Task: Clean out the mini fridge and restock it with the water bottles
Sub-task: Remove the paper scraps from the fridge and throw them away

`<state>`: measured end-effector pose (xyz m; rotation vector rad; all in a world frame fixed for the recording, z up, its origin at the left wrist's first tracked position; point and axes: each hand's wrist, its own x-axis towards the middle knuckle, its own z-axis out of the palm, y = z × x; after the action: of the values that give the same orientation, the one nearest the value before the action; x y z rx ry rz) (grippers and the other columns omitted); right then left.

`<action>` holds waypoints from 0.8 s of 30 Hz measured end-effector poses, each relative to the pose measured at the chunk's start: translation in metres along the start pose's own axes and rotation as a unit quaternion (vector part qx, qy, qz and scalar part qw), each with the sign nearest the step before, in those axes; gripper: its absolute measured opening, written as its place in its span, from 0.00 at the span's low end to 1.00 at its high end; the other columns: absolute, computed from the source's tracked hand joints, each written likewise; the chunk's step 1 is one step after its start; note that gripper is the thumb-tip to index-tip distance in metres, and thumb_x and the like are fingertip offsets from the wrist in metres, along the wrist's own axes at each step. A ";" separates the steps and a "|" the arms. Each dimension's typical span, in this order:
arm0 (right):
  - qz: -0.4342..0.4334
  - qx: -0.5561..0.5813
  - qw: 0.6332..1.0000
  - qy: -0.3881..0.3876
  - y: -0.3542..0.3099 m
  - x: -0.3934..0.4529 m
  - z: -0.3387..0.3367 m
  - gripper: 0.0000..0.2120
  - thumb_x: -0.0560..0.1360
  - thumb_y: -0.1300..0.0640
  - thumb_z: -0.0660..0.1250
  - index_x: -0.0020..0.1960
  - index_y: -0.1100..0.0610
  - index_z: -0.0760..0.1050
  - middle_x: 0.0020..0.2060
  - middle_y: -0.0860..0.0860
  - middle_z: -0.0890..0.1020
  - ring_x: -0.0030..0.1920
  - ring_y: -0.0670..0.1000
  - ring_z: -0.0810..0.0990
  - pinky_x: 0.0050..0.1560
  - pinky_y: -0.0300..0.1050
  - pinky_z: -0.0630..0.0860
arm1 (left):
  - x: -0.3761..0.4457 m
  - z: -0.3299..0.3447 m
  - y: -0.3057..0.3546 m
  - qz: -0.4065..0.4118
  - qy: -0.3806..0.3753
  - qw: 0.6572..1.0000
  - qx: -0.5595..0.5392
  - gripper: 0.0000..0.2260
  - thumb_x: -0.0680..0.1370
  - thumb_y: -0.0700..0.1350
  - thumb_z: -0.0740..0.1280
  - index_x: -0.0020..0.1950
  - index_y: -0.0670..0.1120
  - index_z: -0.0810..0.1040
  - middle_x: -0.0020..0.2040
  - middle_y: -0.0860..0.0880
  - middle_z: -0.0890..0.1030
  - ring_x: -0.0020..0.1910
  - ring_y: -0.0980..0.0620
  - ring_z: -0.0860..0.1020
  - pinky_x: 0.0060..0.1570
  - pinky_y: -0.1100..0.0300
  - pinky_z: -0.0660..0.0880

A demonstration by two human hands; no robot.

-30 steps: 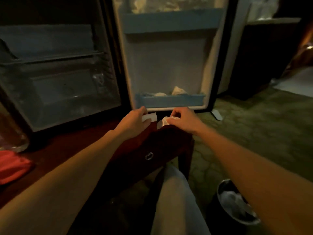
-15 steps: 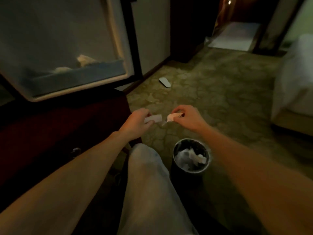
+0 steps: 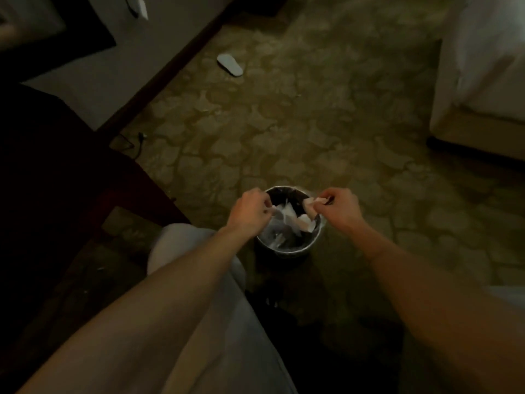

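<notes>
Both my hands hover over a small round trash bin [image 3: 311, 245] on the carpet, which holds crumpled white paper scraps. My left hand [image 3: 250, 213] is curled at the bin's left rim with a pale scrap at its fingertips. My right hand [image 3: 338, 207] pinches a small white scrap of paper [image 3: 314, 201] above the bin's right rim. The mini fridge is out of view except for a dark corner of its door [image 3: 56, 27] at the top left.
A dark wooden cabinet [image 3: 42, 180] fills the left side. A white slipper [image 3: 230, 64] lies on the patterned carpet farther off. A bed with white linen [image 3: 483, 81] stands at the right. My knee in light trousers [image 3: 199, 265] is just left of the bin.
My view swung from the open fridge door down to the floor. Both hands carried the paper scraps from the cabinet's edge to directly over the trash bin.
</notes>
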<state>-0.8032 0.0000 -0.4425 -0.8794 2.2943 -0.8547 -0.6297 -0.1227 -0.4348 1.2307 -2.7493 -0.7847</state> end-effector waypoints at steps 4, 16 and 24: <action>0.016 0.000 0.999 -0.036 0.019 0.028 0.018 0.07 0.73 0.59 0.72 0.51 0.56 0.80 0.43 0.49 0.81 0.44 0.47 0.81 0.45 0.42 0.78 | 0.022 0.031 -0.012 -0.033 -0.042 0.998 -0.018 0.06 0.75 0.41 0.71 0.51 0.46 0.81 0.54 0.50 0.78 0.45 0.57 0.74 0.45 0.62 0.73; 0.047 -0.016 0.992 -0.116 0.049 0.053 0.048 0.16 0.73 0.60 0.72 0.60 0.57 0.77 0.51 0.53 0.83 0.50 0.49 0.81 0.54 0.48 0.80 | 0.042 0.063 -0.035 -0.029 -0.082 0.995 -0.040 0.21 0.73 0.44 0.72 0.65 0.46 0.75 0.66 0.48 0.73 0.62 0.49 0.74 0.60 0.50 0.76; -0.081 -0.069 0.989 -0.104 -0.036 0.027 0.034 0.17 0.73 0.58 0.72 0.61 0.53 0.77 0.51 0.49 0.82 0.49 0.46 0.80 0.56 0.47 0.79 | 0.004 -0.017 -0.033 -0.044 -0.003 0.999 -0.002 0.15 0.76 0.49 0.68 0.61 0.50 0.75 0.60 0.50 0.75 0.57 0.48 0.76 0.53 0.50 0.76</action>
<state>-0.7837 -0.0531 -0.4458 -1.1717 2.1409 -0.6421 -0.6057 -0.1517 -0.4364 1.3600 -2.7134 -0.8022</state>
